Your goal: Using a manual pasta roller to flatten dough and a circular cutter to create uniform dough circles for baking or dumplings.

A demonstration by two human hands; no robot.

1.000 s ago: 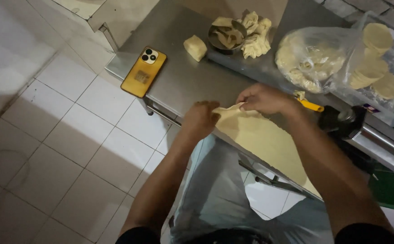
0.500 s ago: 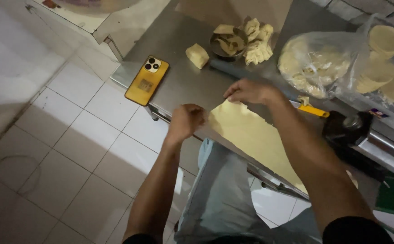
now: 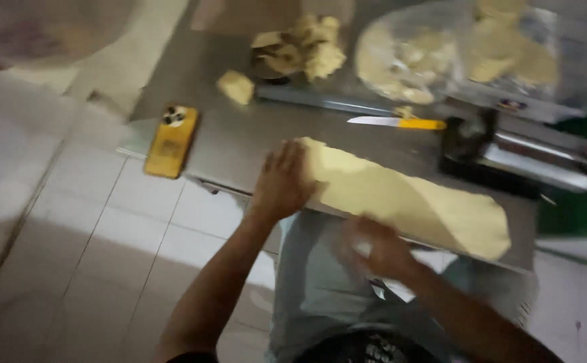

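1. Landmark: the dough sheet (image 3: 408, 198), a long pale slab lying on the steel table (image 3: 239, 138) at its near edge; its long axis runs from upper left down to lower right
2. Far left of the sheet, a yellow phone (image 3: 171, 141) lies flat on the table, well apart from the dough
3. The left hand (image 3: 283, 181) rests on the sheet's left end, fingers spread and flat on the dough, pressing rather than gripping
4. Above the sheet's left end sit a small dough lump (image 3: 236, 86) and a pile of dough scraps (image 3: 303, 48)
5. The right hand (image 3: 374, 245) is at the sheet's near long edge, about midway along; motion blur hides the fingers, so I cannot tell whether they grip
6. Just above the sheet's middle lies a knife with a yellow handle (image 3: 397, 123)
7. The left hand is the one more fully on the dough
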